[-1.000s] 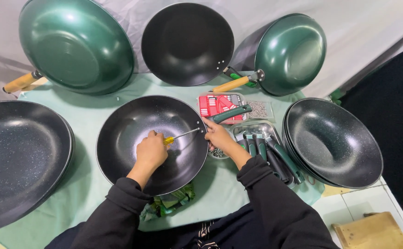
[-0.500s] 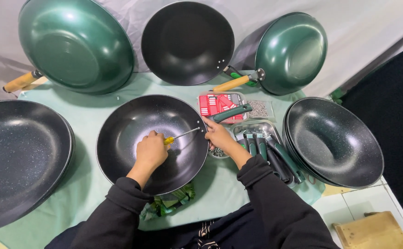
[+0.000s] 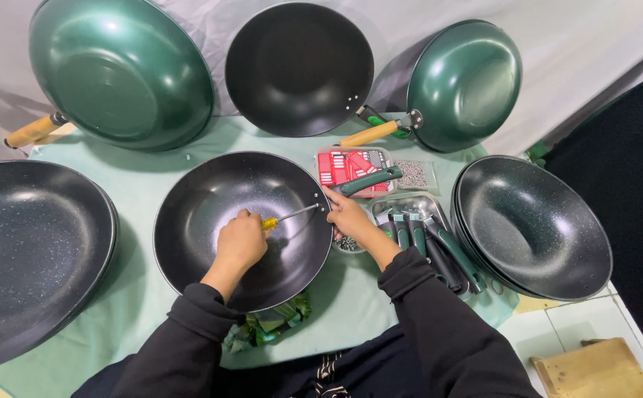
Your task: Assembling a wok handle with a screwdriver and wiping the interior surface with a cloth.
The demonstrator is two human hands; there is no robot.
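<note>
Nothing has shifted: left hand [image 3: 240, 239] still grips the screwdriver [image 3: 286, 217], right hand [image 3: 349, 216] clasps the wok [image 3: 211, 214] rim.

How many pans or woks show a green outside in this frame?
2. One large green wok leans at the back left, with a wooden handle. The other green wok leans at the back right. Other pans show only their dark insides, so their outsides cannot be judged.

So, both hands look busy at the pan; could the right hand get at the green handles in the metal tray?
Probably yes: the right hand is beside the metal tray, and the green handles lie uncovered.
</note>
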